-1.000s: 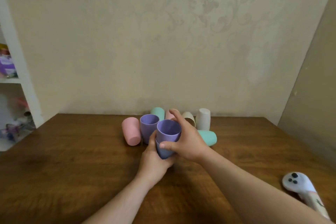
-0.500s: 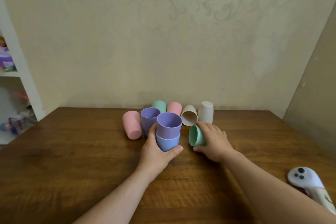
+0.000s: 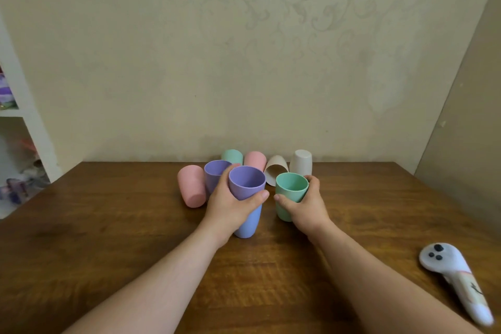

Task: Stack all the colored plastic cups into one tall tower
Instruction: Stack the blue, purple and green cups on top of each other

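While upright, green cup [image 3: 290, 196] within right fingers [image 3: 311, 180]

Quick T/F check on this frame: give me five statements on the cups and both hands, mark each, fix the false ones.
1. The left hand grips a purple cup nested in a blue cup. True.
2. The right hand holds a pink cup. False: it holds a green cup, mouth up.
3. The green cup is already in the stack. False: it sits beside the stack, apart from it.
4. A white cup stands upside down near the wall. True.
5. The white controller lies on the table's left side. False: it lies at the right, near the table edge.
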`<state>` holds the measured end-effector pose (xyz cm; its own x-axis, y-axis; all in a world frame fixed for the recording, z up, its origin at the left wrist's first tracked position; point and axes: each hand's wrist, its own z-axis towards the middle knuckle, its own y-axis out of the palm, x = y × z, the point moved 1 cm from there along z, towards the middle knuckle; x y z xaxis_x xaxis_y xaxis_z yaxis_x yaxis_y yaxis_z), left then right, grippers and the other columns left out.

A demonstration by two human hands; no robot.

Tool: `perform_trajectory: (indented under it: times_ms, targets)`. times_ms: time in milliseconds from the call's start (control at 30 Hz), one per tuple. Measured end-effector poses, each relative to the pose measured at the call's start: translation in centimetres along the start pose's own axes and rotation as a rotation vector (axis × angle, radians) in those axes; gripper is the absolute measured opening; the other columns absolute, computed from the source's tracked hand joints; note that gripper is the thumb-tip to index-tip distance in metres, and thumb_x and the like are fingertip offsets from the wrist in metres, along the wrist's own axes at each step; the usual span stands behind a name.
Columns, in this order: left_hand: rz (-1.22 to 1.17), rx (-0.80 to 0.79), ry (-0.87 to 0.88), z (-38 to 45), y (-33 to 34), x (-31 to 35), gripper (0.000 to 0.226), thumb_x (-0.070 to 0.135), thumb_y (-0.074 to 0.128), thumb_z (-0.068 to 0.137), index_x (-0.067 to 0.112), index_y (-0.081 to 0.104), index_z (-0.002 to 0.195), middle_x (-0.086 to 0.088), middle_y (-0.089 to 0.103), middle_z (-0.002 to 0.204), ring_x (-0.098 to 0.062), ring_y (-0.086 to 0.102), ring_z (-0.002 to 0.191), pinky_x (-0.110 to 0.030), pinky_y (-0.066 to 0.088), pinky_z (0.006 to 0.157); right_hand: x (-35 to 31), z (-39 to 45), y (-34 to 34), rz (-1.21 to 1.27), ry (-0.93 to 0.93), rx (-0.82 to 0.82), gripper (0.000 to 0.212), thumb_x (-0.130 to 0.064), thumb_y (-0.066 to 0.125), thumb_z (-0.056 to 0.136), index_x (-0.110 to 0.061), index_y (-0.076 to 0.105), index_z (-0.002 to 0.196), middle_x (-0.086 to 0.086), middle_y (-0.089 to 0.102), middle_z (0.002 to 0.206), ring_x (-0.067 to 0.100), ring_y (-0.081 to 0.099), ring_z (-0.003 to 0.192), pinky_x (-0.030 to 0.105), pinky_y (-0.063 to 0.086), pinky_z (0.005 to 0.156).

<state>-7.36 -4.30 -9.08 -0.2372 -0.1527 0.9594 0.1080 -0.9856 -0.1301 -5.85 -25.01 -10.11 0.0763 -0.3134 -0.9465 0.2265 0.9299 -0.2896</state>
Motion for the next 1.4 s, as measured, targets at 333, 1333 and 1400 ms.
perform_trajectory:
  times_ms: [333, 1333, 1400]
  targets:
    - [0.010, 0.147, 0.016, -0.8, 1.9, -0.6, 0.073, 0.042, 0.097, 0.076, 0.038, 0.055, 0.135, 0.022, 0.068, 0.127, 0.000, 0.065, 0.117, -0.018, 0.051, 0.090, -8.2, 1.3, -1.0, 0.267, -0.097, 0.185, 0.070, -0.043, 0.091, 0.079, -0.033, 0.049, 0.134, -0.015, 0.065, 0.117, 0.006, 0.067, 0.105, 0.041, 0.058, 0.099]
    - [1.063, -0.121, 0.534, 2.8, -3.8, 2.3, 0.028, 0.040, 0.071, 0.084, 0.037, 0.076, 0.112, 0.012, 0.062, 0.115, -0.017, 0.061, 0.114, -0.042, 0.056, 0.096, -2.3, 2.4, 5.2, 0.008, -0.152, -0.067, 0.082, -0.048, 0.094, 0.061, -0.054, 0.048, 0.128, -0.017, 0.072, 0.122, 0.009, 0.071, 0.111, 0.050, 0.059, 0.102]
    - [1.216, -0.079, 0.410, 5.0, -4.1, 4.1, 0.065, 0.042, 0.072, 0.079, 0.038, 0.060, 0.143, 0.002, 0.051, 0.149, -0.029, 0.050, 0.140, -0.045, 0.045, 0.109, -2.1, 2.4, 5.3, 0.014, -0.155, -0.062, 0.080, -0.047, 0.094, 0.060, -0.059, 0.048, 0.124, -0.018, 0.072, 0.122, 0.009, 0.071, 0.111, 0.049, 0.059, 0.102]
